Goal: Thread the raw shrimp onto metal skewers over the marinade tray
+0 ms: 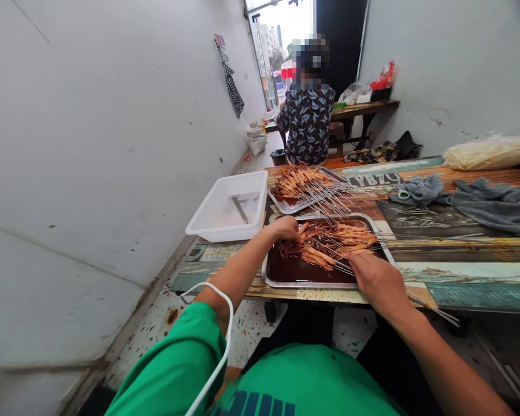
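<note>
A metal tray [312, 279] of dark red-brown sauce lies before me on the table. In it are orange skewered pieces [318, 258] with thin dark strands at their ends; their exact kind is unclear. At the tray's left side my left hand [288, 228] is closed beside the strands, its fingertips partly hidden. My right hand [379, 280], over the right front corner, is closed around thin metal skewers [343, 267], whose bare ends stick out past the table edge. Behind, a second tray [286, 207] bears a heap of similar skewers [303, 180].
Left of the trays stands a white plastic tub [225, 231] with a metal tool inside. Grey cloths [496, 202] and a bag of pale sticks [487, 153] lie at right. A person [309, 124] sits farther back, facing away. A white cable [227, 341] crosses my left arm.
</note>
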Demonstrator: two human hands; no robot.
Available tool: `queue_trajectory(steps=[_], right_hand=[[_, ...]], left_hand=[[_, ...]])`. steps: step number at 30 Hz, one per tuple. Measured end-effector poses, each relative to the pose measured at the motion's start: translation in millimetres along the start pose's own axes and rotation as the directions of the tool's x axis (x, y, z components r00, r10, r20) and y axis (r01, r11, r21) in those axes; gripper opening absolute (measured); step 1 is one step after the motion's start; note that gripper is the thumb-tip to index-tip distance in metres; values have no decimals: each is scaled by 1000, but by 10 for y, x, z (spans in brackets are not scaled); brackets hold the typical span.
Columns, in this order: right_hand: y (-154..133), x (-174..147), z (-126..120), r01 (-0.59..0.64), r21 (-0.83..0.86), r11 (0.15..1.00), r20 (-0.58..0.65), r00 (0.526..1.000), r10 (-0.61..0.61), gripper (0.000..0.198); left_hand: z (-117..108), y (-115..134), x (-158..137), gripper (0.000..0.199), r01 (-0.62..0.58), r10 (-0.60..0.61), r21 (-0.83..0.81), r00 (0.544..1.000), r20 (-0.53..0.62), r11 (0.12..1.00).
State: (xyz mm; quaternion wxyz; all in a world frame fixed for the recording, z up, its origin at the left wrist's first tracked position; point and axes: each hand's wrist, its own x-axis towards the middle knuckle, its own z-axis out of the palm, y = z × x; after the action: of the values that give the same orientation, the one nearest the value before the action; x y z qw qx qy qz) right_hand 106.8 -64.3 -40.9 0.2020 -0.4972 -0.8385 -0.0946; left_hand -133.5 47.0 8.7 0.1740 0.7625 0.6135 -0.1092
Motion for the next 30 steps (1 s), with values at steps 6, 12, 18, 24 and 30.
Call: queue_trajectory(steps=[6, 12, 18, 24, 30], right_hand=[[-5, -8, -8, 2, 4, 1000, 1, 1000, -2, 29], [-4, -20, 18, -23, 32, 999, -45, 999, 24, 29], [-18, -12, 13, -26, 32, 999, -42, 999, 28, 28], [-15, -15, 18, -18, 32, 999, -63, 998, 20, 28], [-17, -16, 12, -20, 38, 999, -63, 998, 23, 29]], left_hand=[[-41, -70, -73, 28, -65, 52, -196, 996, -72, 978], [-152, 9, -284, 27, -173, 121, -284, 974, -192, 943], [-51, 77, -264, 28, -104, 83, -47, 940, -330, 993], [118, 70, -160, 28, -183, 215, 116, 884, -415, 976], [170, 97, -207, 30, -135, 147, 57, 903, -404, 989]])
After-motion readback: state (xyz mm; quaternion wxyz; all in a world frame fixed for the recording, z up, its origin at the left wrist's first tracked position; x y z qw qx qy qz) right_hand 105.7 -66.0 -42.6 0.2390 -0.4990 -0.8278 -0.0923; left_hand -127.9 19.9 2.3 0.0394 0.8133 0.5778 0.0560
